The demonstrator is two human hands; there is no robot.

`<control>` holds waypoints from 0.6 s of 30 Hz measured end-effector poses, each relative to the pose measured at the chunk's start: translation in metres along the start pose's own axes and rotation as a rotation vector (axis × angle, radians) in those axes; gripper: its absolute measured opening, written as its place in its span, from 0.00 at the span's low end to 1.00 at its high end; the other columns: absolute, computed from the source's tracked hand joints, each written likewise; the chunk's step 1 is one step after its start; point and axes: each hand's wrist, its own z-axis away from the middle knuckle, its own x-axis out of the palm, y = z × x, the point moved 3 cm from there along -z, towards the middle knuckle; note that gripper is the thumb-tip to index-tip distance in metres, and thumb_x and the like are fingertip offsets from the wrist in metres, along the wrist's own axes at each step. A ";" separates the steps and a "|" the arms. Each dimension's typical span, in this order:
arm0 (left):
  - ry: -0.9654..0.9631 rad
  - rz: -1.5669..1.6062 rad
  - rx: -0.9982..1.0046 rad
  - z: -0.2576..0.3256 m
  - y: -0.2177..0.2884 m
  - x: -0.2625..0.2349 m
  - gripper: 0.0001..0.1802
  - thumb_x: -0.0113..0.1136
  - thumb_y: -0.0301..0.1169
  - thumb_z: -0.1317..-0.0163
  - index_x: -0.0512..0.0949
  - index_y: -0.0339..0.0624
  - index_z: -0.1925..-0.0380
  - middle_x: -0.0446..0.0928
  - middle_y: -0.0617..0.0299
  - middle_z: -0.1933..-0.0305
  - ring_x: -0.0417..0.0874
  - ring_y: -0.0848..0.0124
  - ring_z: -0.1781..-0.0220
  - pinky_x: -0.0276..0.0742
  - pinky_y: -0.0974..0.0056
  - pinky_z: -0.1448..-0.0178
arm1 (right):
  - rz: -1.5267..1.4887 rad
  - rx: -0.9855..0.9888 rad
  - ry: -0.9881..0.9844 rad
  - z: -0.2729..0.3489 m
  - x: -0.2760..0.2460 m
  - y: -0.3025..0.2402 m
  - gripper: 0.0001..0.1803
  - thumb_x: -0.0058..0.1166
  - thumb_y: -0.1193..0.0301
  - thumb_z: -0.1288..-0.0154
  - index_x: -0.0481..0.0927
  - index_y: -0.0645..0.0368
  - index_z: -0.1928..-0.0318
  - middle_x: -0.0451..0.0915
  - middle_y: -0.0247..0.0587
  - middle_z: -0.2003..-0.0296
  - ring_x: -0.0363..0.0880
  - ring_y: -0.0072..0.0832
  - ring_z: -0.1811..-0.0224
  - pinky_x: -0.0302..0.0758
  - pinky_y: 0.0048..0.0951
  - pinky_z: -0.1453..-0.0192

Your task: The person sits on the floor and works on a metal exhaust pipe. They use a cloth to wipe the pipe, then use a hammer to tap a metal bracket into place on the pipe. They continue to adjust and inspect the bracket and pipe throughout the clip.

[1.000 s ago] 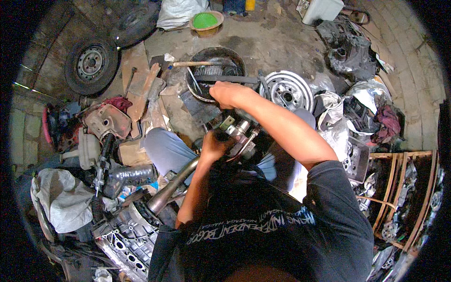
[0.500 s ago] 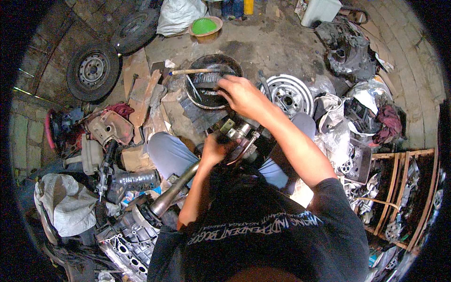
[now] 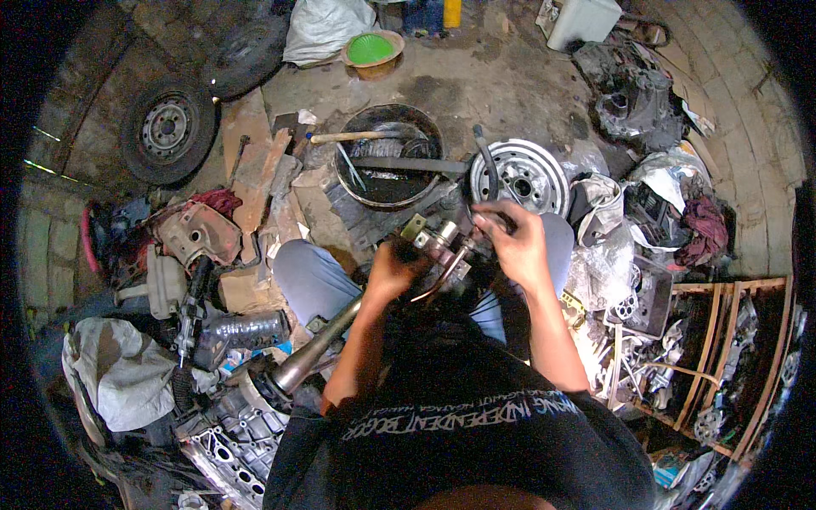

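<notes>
Right hand point(image 3: 516, 246) has drawn back from the basin point(image 3: 389, 157), now gripping pliers point(image 3: 486, 174); left hand point(image 3: 395, 268) clasps the greasy metal assembly point(image 3: 442, 246).

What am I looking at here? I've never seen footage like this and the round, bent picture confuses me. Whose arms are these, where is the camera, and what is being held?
The camera sits on a person's head and looks down, so the arms coming from the bottom edge are their own. Its wide lens bends straight edges near the rim.

The person sits on a dirty workshop floor. The left hand grips a greasy metal car part over the lap. The right hand holds a dark tool against it; pliers, I think, but I cannot be sure.

Around them lie a black basin of dark liquid, a silver wheel rim, a tyre on its wheel, a green bowl and an engine block.
</notes>
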 end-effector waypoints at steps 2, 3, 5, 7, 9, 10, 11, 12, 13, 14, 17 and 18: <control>-0.071 -0.040 -0.089 -0.001 0.002 -0.007 0.19 0.71 0.38 0.42 0.82 0.32 0.60 0.85 0.57 0.65 0.81 0.71 0.65 0.77 0.62 0.57 | -0.176 0.177 0.003 0.018 -0.005 0.014 0.08 0.60 0.74 0.35 0.80 0.67 0.60 0.82 0.42 0.72 0.80 0.23 0.70 0.75 0.27 0.64; -0.064 0.016 -0.095 -0.002 0.002 -0.008 0.19 0.70 0.38 0.42 0.82 0.32 0.61 0.85 0.57 0.65 0.80 0.73 0.66 0.77 0.63 0.59 | -0.263 0.265 0.007 0.027 -0.005 0.021 0.08 0.59 0.75 0.34 0.79 0.68 0.60 0.81 0.40 0.73 0.79 0.21 0.72 0.74 0.25 0.66; -0.048 0.125 -0.105 -0.003 0.007 -0.009 0.18 0.69 0.38 0.41 0.82 0.32 0.62 0.84 0.58 0.67 0.79 0.75 0.68 0.77 0.63 0.62 | -0.342 0.265 0.029 0.041 -0.006 0.026 0.07 0.57 0.77 0.33 0.77 0.69 0.60 0.79 0.37 0.76 0.77 0.19 0.75 0.73 0.22 0.70; -0.103 0.156 -0.129 -0.005 0.018 -0.011 0.15 0.68 0.36 0.39 0.82 0.33 0.63 0.83 0.61 0.69 0.79 0.76 0.69 0.76 0.65 0.63 | -0.405 0.305 0.036 0.053 -0.007 0.034 0.07 0.58 0.77 0.33 0.77 0.69 0.60 0.79 0.37 0.75 0.78 0.20 0.74 0.73 0.22 0.70; -0.074 0.110 -0.111 -0.007 0.026 -0.014 0.14 0.67 0.35 0.39 0.82 0.33 0.63 0.82 0.62 0.70 0.80 0.76 0.70 0.76 0.65 0.64 | -0.333 0.333 -0.006 0.059 -0.008 0.036 0.08 0.58 0.78 0.34 0.76 0.70 0.57 0.80 0.39 0.71 0.79 0.20 0.73 0.75 0.23 0.69; -0.074 0.112 -0.146 -0.007 0.031 -0.016 0.13 0.67 0.33 0.39 0.82 0.33 0.63 0.83 0.62 0.68 0.80 0.76 0.68 0.77 0.65 0.63 | -0.336 0.322 -0.024 0.061 -0.007 0.035 0.09 0.58 0.79 0.34 0.76 0.70 0.56 0.81 0.40 0.70 0.79 0.21 0.72 0.76 0.23 0.68; -0.075 0.110 -0.178 -0.005 0.041 -0.019 0.13 0.67 0.32 0.39 0.82 0.33 0.62 0.83 0.61 0.67 0.81 0.75 0.67 0.77 0.65 0.62 | -0.343 0.308 -0.039 0.062 -0.006 0.032 0.09 0.59 0.79 0.35 0.76 0.70 0.56 0.81 0.40 0.69 0.79 0.21 0.71 0.76 0.23 0.68; -0.074 0.110 -0.212 -0.003 0.046 -0.021 0.12 0.67 0.31 0.39 0.82 0.33 0.62 0.83 0.61 0.65 0.81 0.75 0.65 0.77 0.64 0.61 | -0.434 0.361 -0.038 0.064 -0.005 0.032 0.09 0.59 0.79 0.35 0.77 0.70 0.56 0.82 0.41 0.66 0.80 0.20 0.67 0.77 0.23 0.65; -0.035 0.239 -0.184 -0.002 0.049 -0.021 0.12 0.67 0.30 0.40 0.82 0.32 0.61 0.83 0.60 0.64 0.81 0.75 0.63 0.77 0.65 0.59 | -0.443 0.340 -0.023 0.063 -0.005 0.032 0.09 0.58 0.79 0.34 0.77 0.71 0.56 0.81 0.40 0.68 0.80 0.20 0.68 0.77 0.23 0.65; 0.008 0.361 -0.154 0.001 0.052 -0.025 0.12 0.66 0.29 0.40 0.81 0.32 0.61 0.83 0.59 0.62 0.81 0.74 0.61 0.77 0.66 0.58 | -0.460 0.316 -0.010 0.062 -0.003 0.032 0.09 0.57 0.79 0.34 0.77 0.71 0.56 0.81 0.39 0.70 0.80 0.21 0.69 0.77 0.22 0.65; 0.091 0.625 -0.308 0.012 0.063 -0.040 0.20 0.67 0.28 0.43 0.77 0.33 0.51 0.82 0.56 0.59 0.81 0.69 0.56 0.77 0.66 0.53 | -0.329 0.281 -0.048 0.053 -0.010 0.015 0.08 0.55 0.82 0.35 0.78 0.69 0.56 0.82 0.39 0.64 0.80 0.22 0.61 0.78 0.24 0.57; 0.183 0.654 -0.328 0.017 0.067 -0.051 0.23 0.67 0.28 0.44 0.75 0.33 0.48 0.81 0.55 0.61 0.82 0.67 0.58 0.79 0.65 0.56 | -0.272 0.273 -0.078 0.049 -0.009 0.010 0.08 0.55 0.83 0.36 0.78 0.68 0.56 0.83 0.40 0.60 0.81 0.23 0.57 0.78 0.24 0.53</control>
